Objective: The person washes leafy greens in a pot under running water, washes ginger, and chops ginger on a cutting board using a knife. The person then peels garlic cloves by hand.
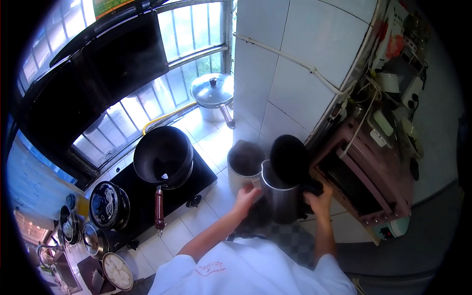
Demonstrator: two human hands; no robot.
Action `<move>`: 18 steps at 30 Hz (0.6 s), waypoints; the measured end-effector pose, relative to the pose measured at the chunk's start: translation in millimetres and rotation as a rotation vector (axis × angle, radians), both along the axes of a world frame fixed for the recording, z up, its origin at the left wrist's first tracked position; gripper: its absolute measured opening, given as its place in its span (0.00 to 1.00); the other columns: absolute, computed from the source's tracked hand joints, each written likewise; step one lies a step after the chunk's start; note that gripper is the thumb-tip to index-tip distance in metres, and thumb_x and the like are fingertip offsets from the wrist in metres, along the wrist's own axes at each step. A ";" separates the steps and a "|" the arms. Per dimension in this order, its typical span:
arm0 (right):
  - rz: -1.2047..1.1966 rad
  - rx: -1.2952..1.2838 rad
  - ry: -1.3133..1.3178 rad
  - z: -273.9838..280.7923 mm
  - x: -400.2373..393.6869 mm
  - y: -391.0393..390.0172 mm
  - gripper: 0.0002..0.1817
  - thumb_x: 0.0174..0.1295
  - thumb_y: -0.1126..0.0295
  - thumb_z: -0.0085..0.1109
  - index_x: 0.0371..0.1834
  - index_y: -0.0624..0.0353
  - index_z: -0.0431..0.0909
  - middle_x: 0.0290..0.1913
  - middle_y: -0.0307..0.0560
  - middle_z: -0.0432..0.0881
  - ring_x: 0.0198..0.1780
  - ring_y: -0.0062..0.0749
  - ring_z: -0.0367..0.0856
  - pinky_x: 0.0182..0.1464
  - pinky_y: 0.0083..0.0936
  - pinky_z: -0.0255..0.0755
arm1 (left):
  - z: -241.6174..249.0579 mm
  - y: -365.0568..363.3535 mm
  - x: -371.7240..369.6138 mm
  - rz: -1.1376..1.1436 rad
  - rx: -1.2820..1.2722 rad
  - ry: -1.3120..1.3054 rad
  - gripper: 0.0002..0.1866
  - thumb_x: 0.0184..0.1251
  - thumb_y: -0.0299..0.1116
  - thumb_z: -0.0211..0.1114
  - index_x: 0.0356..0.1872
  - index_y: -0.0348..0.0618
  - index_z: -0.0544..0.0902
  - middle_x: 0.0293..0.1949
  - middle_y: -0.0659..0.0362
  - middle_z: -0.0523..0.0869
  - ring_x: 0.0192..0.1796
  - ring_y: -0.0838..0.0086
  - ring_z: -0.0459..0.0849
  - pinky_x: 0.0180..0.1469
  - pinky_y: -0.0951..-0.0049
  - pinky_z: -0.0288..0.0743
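Observation:
My left hand (247, 198) is closed around the handle of a light-coloured pitcher (237, 173), which stands on the white tiled counter with its dark inside showing. My right hand (319, 199) grips the black handle of a metal electric kettle (280, 199). The kettle's black lid (290, 156) is flipped up, and its spout side touches or nearly touches the pitcher. Kettle and pitcher are side by side in front of me; what is inside them is too dark to make out.
Left of the pitcher, a black wok (163, 152) and a patterned lidded pot (109, 205) sit on the black stove (204, 172). A lidded saucepan (213, 93) stands by the window. At right is a pink toaster oven (364, 172). A bowl of pale pieces (118, 272) lies lower left.

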State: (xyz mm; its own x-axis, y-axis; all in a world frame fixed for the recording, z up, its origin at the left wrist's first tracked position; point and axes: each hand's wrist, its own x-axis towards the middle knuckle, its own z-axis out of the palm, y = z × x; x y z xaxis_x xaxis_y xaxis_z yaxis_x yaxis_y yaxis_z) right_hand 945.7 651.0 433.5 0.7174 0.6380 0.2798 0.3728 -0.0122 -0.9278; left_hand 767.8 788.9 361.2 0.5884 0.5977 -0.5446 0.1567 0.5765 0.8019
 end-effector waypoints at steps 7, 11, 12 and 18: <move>-0.061 -0.007 0.207 -50.8 2.8 -27.6 0.09 0.33 0.82 0.60 0.21 0.65 0.73 0.21 0.36 0.74 0.26 0.18 0.72 0.31 0.18 0.67 | -10.7 7.7 31.0 0.192 -0.106 0.086 0.26 0.54 0.43 0.60 0.52 0.41 0.70 0.48 0.54 0.75 0.53 0.65 0.71 0.46 0.60 0.67; -0.058 -0.049 0.148 -53.4 1.0 -37.0 0.09 0.33 0.81 0.60 0.19 0.64 0.71 0.20 0.36 0.73 0.25 0.17 0.70 0.30 0.18 0.66 | -35.1 0.0 46.2 0.349 0.120 0.073 0.23 0.55 0.41 0.61 0.46 0.33 0.73 0.32 0.54 0.79 0.32 0.72 0.75 0.36 0.72 0.68; -0.052 -0.043 0.154 -54.9 -0.2 -39.2 0.09 0.33 0.81 0.60 0.19 0.64 0.71 0.20 0.35 0.72 0.25 0.17 0.69 0.30 0.18 0.66 | -41.3 1.5 48.8 0.428 0.200 0.031 0.22 0.55 0.40 0.60 0.46 0.32 0.73 0.32 0.54 0.80 0.32 0.72 0.75 0.36 0.72 0.68; -0.033 0.026 0.184 -73.8 -3.9 -40.1 0.09 0.33 0.81 0.60 0.22 0.64 0.73 0.20 0.36 0.74 0.26 0.18 0.71 0.30 0.19 0.67 | -47.3 37.3 44.8 0.567 0.255 -0.112 0.20 0.56 0.39 0.62 0.48 0.39 0.74 0.26 0.64 0.74 0.23 0.81 0.68 0.22 0.76 0.59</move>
State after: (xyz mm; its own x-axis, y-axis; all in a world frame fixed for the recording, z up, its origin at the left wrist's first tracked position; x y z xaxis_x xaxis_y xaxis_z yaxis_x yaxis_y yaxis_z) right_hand 941.8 610.9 359.7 0.7781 0.6078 0.1585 0.1970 0.0035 -0.9804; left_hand 812.6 826.2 314.0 0.1869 0.9364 -0.2971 -0.2101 0.3335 0.9190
